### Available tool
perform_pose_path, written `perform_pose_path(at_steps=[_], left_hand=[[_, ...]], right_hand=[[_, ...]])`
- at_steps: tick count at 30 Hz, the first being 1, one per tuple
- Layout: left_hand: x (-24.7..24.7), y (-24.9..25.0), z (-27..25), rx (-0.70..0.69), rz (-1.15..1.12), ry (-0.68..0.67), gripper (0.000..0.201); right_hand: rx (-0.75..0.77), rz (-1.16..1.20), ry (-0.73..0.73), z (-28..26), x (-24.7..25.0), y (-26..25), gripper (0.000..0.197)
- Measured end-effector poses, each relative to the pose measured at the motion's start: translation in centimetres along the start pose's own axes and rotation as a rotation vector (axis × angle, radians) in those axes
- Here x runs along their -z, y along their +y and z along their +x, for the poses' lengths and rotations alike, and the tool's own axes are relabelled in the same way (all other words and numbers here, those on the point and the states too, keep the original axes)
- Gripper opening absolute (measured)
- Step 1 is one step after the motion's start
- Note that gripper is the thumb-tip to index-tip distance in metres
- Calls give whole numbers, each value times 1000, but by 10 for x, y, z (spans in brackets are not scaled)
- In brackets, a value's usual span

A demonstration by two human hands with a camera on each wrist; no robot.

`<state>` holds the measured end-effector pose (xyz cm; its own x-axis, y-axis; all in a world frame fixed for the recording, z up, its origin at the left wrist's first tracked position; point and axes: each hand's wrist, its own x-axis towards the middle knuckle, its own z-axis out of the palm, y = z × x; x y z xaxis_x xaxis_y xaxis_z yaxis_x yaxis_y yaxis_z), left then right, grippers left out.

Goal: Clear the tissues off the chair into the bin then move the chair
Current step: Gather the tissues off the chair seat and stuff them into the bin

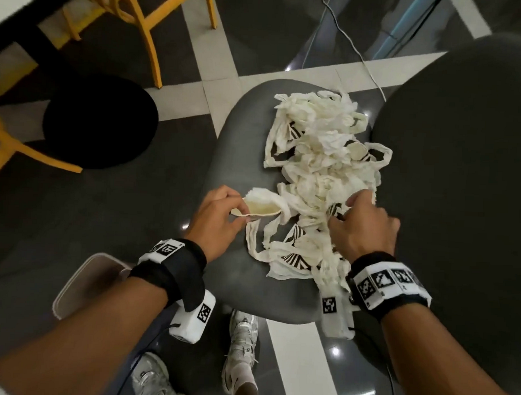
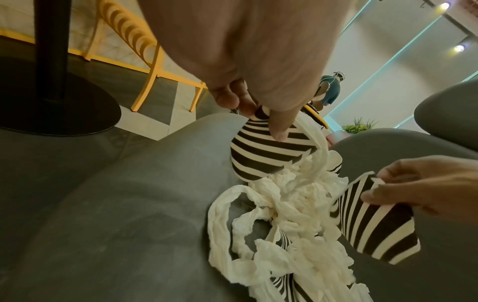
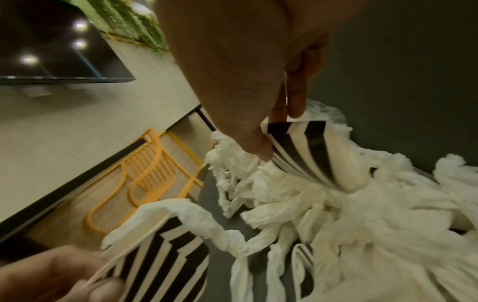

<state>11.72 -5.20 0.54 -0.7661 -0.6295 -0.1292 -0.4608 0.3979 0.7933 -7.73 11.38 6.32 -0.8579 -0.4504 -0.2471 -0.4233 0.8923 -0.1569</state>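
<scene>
Left hand [image 1: 220,216] fingers pinch a striped cup [image 2: 266,151], right hand [image 1: 363,227] fingers pinch another beside it; lift both with trailing tissues [image 1: 316,158] toward the bin [image 1: 82,282] beside the chair [image 1: 240,155]

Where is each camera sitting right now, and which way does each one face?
Head: looks down on the grey chair, tissues and bin; both forearms, hands and shoes show.
Left wrist: looks along the left hand pinching a striped cup; the right hand shows too.
Right wrist: looks along the right hand pinching another striped cup; the left hand's fingers show.
Both wrist views share the cups and tissues.
</scene>
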Motion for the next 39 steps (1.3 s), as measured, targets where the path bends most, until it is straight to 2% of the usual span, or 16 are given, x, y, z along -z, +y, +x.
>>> perform_pose_path(at_steps=[1,3,5,6,8,10,12,17,21,25,27,29,31,33,36,39], left_hand=[[5,-5,-6,-3,-7,5,6],[18,-15,-21,-12,-19,24,6],[32,-31,-40,-13,-14,47,7],[39,-42,-50,-4,-16,64,9],[55,-68,-75,35,-38,122,10],[75,-103,-104,112,-46,195,11],[92,-146,-139,200,-61,260,15],[111,-258,-224,460,-136,342,13],[103,-330,-276,627,-186,451,17],[83,-377,-298,700,-124,368,12],[71,-392,-298,735,-138,344,12],[63,-400,-294,746,-232,340,26],[60,-402,-289,759,-349,311,44],[61,-399,-284,783,-393,274,52],[75,-385,-271,819,-384,214,47],[96,-365,-243,793,-246,198,39]], right_hand=[[56,10,21,-7,0,-10,40],[221,10,7,-21,-2,-39,61],[444,-53,-152,-35,-6,-77,82],[551,-97,-254,-43,-12,-99,85],[728,-183,-379,-60,-29,-145,79],[851,-238,-410,-82,-54,-190,65],[939,-284,-438,-104,-87,-230,54],[1095,-290,-578,-160,-196,-314,45],[1088,-237,-680,-195,-277,-347,39],[1043,-216,-724,-205,-339,-352,31],[966,-179,-759,-203,-365,-346,39],[841,-165,-839,-197,-385,-339,62],[722,-165,-892,-188,-397,-330,75],[667,-152,-901,-180,-400,-322,58],[655,-114,-916,-171,-384,-318,33],[646,-78,-883,-161,-355,-319,34]])
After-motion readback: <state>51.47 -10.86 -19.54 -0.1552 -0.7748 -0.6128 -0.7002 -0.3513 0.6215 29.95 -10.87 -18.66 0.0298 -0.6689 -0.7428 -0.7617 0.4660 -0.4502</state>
